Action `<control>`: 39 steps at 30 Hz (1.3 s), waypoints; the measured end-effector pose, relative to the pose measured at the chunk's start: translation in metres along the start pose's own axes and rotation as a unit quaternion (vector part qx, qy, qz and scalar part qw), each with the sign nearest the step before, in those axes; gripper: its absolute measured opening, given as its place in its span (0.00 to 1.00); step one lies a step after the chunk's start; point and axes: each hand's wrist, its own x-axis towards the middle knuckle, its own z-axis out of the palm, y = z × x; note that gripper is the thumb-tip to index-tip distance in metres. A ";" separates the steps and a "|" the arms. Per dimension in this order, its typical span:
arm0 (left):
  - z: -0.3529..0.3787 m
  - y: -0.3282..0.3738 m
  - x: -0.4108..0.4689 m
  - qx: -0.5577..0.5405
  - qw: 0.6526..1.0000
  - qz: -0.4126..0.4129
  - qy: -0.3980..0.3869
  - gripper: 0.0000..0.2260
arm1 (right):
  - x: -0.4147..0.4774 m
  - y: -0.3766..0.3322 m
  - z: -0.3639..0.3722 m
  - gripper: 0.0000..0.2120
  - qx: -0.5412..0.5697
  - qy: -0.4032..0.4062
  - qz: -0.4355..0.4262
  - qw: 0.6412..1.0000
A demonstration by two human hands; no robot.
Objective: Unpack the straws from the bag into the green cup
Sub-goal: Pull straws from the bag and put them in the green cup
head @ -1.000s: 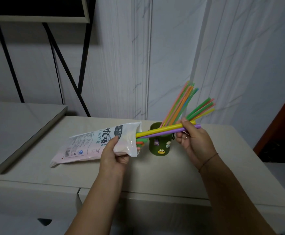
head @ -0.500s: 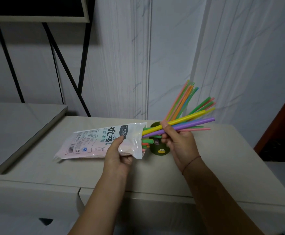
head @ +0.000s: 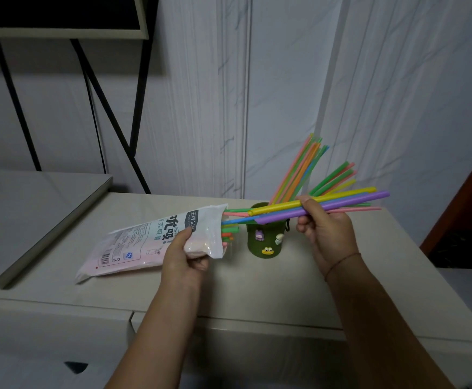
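My left hand (head: 185, 258) grips the open end of a white and pink plastic bag (head: 148, 240) that lies tilted on the cabinet top; several straw tips poke out of its mouth. My right hand (head: 324, 228) pinches a small bunch of straws (head: 341, 202), yellow, blue and purple, held nearly level above the green cup (head: 265, 242). Their left ends are just clear of the bag mouth. The cup, decorated with small cartoon figures, stands between my hands and holds several coloured straws (head: 302, 171) fanning up and right.
The beige cabinet top (head: 299, 290) carries the bag and cup; its front edge runs below my forearms. A lower grey surface (head: 27, 209) lies to the left. A black metal frame (head: 111, 108) and white marbled wall stand behind. A dark red panel (head: 470, 197) is at the right.
My right hand has drawn the yellow, blue and purple straws out of the bag to the right. The bag, held by my left hand, has shifted slightly.
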 end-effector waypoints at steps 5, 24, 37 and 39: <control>-0.001 0.004 0.002 -0.011 1.000 0.000 0.005 0.18 | 0.001 -0.004 -0.003 0.08 0.002 0.011 0.000 1.000; -0.003 0.016 -0.001 -0.025 1.000 0.010 -0.009 0.04 | 0.010 -0.035 -0.031 0.09 -0.047 0.075 -0.084 0.993; -0.002 0.014 0.000 -0.013 1.000 0.005 0.004 0.18 | 0.025 -0.026 -0.030 0.06 -0.161 0.093 -0.129 0.974; -0.002 0.014 -0.001 -0.008 1.000 0.006 0.005 0.18 | 0.027 -0.022 -0.029 0.04 -0.180 0.091 -0.133 0.970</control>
